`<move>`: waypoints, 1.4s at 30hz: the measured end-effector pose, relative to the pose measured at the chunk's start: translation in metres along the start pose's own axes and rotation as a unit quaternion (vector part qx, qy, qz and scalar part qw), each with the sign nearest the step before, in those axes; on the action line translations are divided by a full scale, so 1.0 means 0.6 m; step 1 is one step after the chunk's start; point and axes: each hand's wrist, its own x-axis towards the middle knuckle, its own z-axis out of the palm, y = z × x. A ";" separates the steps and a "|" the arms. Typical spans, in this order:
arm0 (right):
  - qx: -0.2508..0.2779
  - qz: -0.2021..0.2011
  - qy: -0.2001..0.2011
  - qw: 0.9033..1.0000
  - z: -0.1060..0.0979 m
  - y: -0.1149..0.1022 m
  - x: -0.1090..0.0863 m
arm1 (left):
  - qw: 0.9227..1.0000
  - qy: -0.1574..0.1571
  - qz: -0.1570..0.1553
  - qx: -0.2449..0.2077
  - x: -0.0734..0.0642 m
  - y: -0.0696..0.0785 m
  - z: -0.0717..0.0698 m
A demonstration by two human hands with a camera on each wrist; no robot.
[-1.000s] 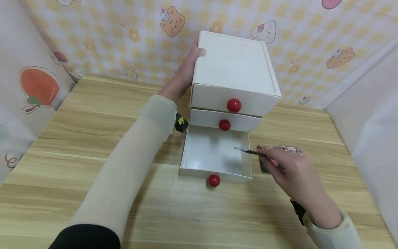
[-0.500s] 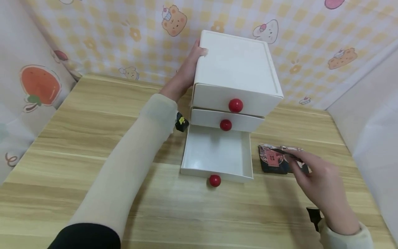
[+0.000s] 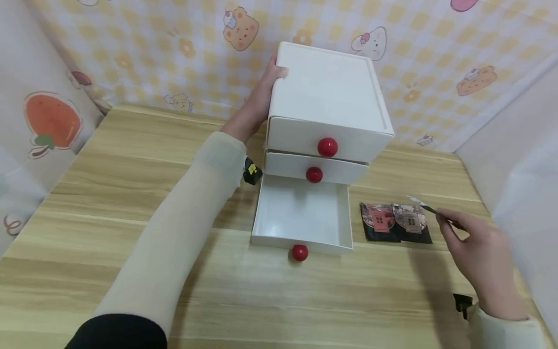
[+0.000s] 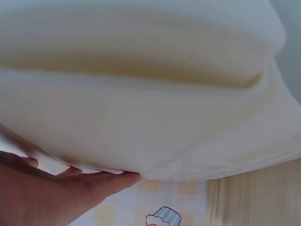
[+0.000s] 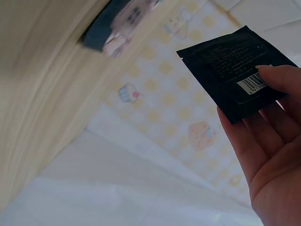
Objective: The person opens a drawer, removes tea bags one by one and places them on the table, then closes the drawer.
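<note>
My left hand (image 3: 261, 92) holds the rear left of a white drawer cabinet (image 3: 331, 89), with the thumb over the top edge. In the left wrist view the fingers (image 4: 108, 183) lie against the cabinet wall (image 4: 117, 122). The bottom drawer (image 3: 302, 213) is pulled out and its bare floor shows. My right hand (image 3: 479, 254) pinches a small flat sachet (image 5: 237, 70) between thumb and fingers; its dark back has a barcode. The held sachet is above the table, right of two sachets, one red-labelled (image 3: 378, 222) and one greyish-labelled (image 3: 410, 223), lying side by side.
Red round knobs, such as the lowest knob (image 3: 300, 252), stick out from the drawer fronts. The upper two drawers are closed. A patterned cloth (image 3: 209, 53) hangs behind the wooden table (image 3: 261, 300). White cloth (image 3: 519, 131) borders the right side.
My right hand has moved right with the sachet, from beside the open drawer to past the two lying sachets, which now show fully. My left hand stays on the cabinet.
</note>
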 end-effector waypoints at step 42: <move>-0.153 0.069 -0.194 0.966 -0.019 0.146 -0.056 | 1.000 -0.004 0.010 0.004 0.002 -0.004 -0.001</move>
